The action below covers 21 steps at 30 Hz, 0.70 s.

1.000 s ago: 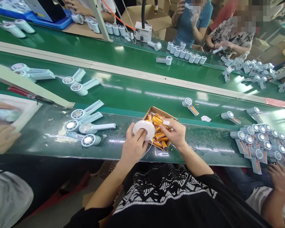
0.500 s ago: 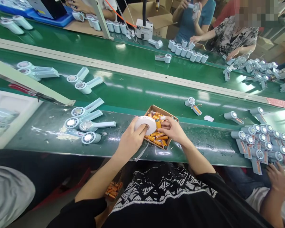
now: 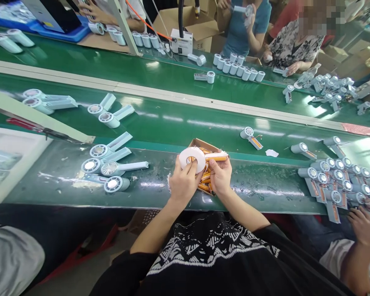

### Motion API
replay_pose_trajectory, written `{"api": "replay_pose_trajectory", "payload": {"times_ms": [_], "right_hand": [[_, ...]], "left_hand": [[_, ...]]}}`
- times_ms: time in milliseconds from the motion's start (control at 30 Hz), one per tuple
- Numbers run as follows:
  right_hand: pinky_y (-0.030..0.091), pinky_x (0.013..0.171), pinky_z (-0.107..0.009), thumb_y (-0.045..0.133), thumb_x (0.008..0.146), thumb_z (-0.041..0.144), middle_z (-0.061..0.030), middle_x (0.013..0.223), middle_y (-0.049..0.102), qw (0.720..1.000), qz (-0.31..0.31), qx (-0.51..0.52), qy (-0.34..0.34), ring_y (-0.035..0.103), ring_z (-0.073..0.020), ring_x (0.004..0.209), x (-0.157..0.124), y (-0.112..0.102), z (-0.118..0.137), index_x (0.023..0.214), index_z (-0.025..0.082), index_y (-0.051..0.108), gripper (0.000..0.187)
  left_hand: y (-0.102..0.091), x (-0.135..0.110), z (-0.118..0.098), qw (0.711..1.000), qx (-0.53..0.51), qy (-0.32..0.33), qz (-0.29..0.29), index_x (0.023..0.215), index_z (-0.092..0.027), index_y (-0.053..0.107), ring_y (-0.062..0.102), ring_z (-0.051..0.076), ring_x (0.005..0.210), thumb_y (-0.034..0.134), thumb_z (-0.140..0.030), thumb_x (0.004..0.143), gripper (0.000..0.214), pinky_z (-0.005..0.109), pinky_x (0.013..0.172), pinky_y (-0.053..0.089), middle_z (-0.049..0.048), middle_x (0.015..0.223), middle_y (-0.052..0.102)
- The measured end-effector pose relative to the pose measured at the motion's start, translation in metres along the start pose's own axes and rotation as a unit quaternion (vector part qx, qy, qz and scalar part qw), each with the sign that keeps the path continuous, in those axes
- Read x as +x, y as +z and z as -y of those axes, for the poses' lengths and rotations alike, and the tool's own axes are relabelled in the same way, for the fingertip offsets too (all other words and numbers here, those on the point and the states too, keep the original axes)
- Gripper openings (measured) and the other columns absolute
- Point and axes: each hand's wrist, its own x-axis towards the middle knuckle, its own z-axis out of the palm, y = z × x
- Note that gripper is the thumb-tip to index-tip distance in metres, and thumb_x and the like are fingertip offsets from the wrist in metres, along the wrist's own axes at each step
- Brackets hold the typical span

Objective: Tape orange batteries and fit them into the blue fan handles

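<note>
My left hand [image 3: 184, 183] is closed on a roll of white tape [image 3: 191, 155], fingers pushed into its core. In my right hand [image 3: 221, 174], thumb and fingers grip an orange battery [image 3: 217, 158]. A strip of white tape lies along the battery's upper side, and its left end is close to the roll. Below both hands sits a small cardboard box [image 3: 193, 142] of orange batteries [image 3: 205, 177], partly hidden by my hands.
Pale blue handheld fan bodies [image 3: 115, 183] lie to the left. A cluster of fan bodies with orange batteries [image 3: 336, 174] stands at right, near another person's hand [image 3: 362, 224]. Green conveyor belts [image 3: 166, 123] run behind. A white foam box [image 3: 43, 142] is at far left.
The battery has been turned from upright to lying sideways, and white tape now runs along it. My left hand has moved slightly right with the roll, which faces me more.
</note>
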Motion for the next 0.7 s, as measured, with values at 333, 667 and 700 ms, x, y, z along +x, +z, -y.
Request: {"api": "replay_pose_trajectory", "payload": {"times_ms": [333,667,700], "right_hand": [[0.066,0.094,-0.040,0.087,0.080,0.033,-0.0062,0.123,0.076,0.993,0.026,-0.018,-0.110,0.076,-0.0206,0.108,0.056,-0.004,0.019,0.134,0.028,0.062,0.060],[0.067,0.082,-0.034,0.095,0.068,0.027,-0.0077,0.111,0.078,0.975,-0.008,-0.069,-0.213,0.079,-0.0219,0.099,0.128,-0.073,0.095,0.133,0.026,0.066,0.071],[0.067,0.079,-0.035,0.097,0.062,0.026,-0.0070,0.107,0.079,0.977,-0.009,-0.072,-0.199,0.079,-0.0224,0.095,0.115,-0.079,0.091,0.130,0.025,0.068,0.074]], "left_hand": [[-0.003,0.025,-0.025,0.995,-0.072,-0.011,0.068,0.140,-0.020,0.072,0.054,0.044,0.145,0.067,-0.039,0.102,0.043,0.058,0.106,0.059,0.0144,0.121,0.080],[-0.005,0.031,0.038,0.962,-0.112,0.095,0.231,0.142,-0.022,0.070,0.038,0.036,0.159,0.071,-0.047,0.098,0.050,0.058,0.127,0.041,0.0092,0.142,0.072],[-0.011,0.040,0.061,0.964,-0.117,0.082,0.226,0.139,-0.024,0.071,0.043,0.032,0.156,0.065,-0.046,0.101,0.044,0.055,0.126,0.042,0.0078,0.141,0.073]]}}
